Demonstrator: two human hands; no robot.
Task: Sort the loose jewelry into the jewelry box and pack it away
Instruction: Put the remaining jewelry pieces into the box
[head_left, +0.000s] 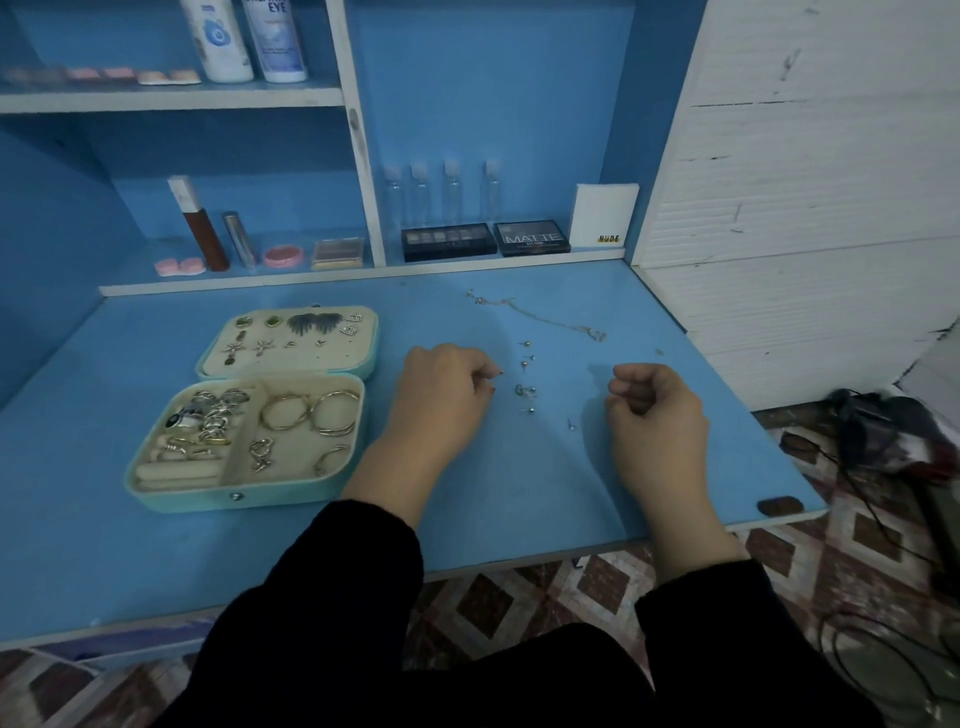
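While the jewelry box (249, 499) lies open at the left of the blue desk (519, 493), rings and hoops in its near tray and earrings pinned in its far lid, loose studs (525, 391) lie scattered between the hands. Left hand (441, 387) pinches a small stud (500, 372) at its fingertips. Right hand (652, 410) is curled; contents cannot be told. A thin chain (550, 319) lies farther back.

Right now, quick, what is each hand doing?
Left hand: pinching a small earring at its fingertips.
Right hand: fingers curled; cannot tell if it holds anything.
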